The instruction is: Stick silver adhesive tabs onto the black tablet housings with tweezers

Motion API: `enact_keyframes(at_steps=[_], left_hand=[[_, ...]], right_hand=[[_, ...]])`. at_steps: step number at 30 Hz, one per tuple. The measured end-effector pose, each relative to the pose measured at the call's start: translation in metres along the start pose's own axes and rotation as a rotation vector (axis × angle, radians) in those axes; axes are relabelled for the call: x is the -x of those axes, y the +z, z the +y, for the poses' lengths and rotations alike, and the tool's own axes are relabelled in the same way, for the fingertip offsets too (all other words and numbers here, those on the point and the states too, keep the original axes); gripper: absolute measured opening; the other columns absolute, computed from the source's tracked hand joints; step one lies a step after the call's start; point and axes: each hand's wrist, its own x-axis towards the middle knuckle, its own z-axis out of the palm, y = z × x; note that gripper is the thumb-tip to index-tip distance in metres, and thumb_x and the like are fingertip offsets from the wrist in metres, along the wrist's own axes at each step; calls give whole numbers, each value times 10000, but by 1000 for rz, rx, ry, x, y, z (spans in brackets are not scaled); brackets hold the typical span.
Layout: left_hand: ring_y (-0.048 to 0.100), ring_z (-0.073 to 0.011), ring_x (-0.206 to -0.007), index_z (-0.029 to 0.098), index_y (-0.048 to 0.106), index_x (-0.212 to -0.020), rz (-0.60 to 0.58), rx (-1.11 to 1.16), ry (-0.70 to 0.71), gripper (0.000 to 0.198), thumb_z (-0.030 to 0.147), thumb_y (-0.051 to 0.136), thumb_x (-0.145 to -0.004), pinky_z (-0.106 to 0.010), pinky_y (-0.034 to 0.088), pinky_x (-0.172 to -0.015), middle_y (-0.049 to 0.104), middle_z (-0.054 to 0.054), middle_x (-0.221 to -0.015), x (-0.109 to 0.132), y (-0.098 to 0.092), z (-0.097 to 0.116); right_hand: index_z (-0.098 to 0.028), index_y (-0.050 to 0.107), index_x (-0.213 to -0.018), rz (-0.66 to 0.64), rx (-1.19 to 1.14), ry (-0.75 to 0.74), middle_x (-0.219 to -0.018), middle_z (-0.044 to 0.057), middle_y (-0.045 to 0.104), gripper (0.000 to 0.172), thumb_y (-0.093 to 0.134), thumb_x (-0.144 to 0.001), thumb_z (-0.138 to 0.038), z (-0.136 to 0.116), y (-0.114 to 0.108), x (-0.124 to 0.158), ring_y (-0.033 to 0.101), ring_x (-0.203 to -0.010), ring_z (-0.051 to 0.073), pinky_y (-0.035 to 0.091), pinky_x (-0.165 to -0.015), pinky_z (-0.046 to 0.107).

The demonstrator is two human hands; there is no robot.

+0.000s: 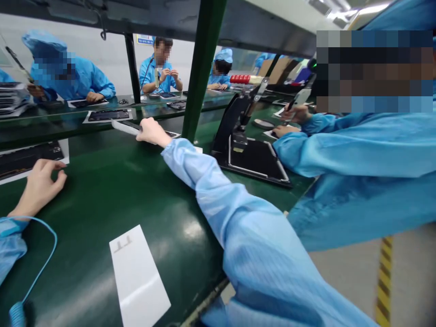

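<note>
My right hand (152,132) reaches far forward across the dark green belt (112,190), fingers closed on the edge of a thin grey panel (123,127) held just above a white sheet with a dark part. My left hand (40,185) rests on the belt at the left, fingers curled loosely and holding nothing, beside a white tray (30,159) that carries a dark flat part. A blue coiled wrist cord (37,268) runs from my left sleeve. A blank white card (138,277) lies on the belt in front of me.
A black press jig (250,150) with a red-handled lever (242,79) stands right of a green post (200,72). A co-worker in a blue coat (361,172) works close at my right. Other people sit across the belt behind a shelf with more trays.
</note>
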Motion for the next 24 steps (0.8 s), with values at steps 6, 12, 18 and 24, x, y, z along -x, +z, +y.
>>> enact_keyframes(at_steps=[6, 12, 18, 24], left_hand=[[550, -215, -1022, 129, 555, -1001, -83, -5, 28, 186, 292, 504, -926, -428, 458, -953, 562, -64, -999, 0, -12, 5], [575, -225, -1049, 125, 570, -1098, -149, 51, 68, 268, 349, 529, -958, -442, 481, -931, 584, -76, -1106, 8, -26, 25], [576, -181, -913, 99, 581, -1011, -192, 214, 204, 253, 264, 392, -981, -344, 492, -850, 585, -57, -958, 38, -34, 78], [592, -161, -974, 164, 596, -1036, -303, 426, 401, 171, 253, 482, -943, -278, 501, -871, 648, -50, -999, 102, -65, 139]], right_hand=[[-98, 645, -938, 59, 65, -181, -1039, 150, 627, 199, 612, -748, -148, 9, -29, 100, 591, -967, 302, 445, -813, 367], [-168, 584, -741, -30, 67, -359, -768, 49, 586, 63, 537, -741, -125, 47, -20, 240, 567, -609, 164, 405, -555, 260], [-184, 583, -759, -84, -107, -307, -756, 47, 602, 123, 489, -745, -105, 70, 4, 298, 600, -600, 172, 459, -544, 271], [-219, 689, -800, -74, -588, -379, -791, 38, 656, 90, 627, -865, -227, 57, -21, 284, 630, -652, 159, 491, -574, 259]])
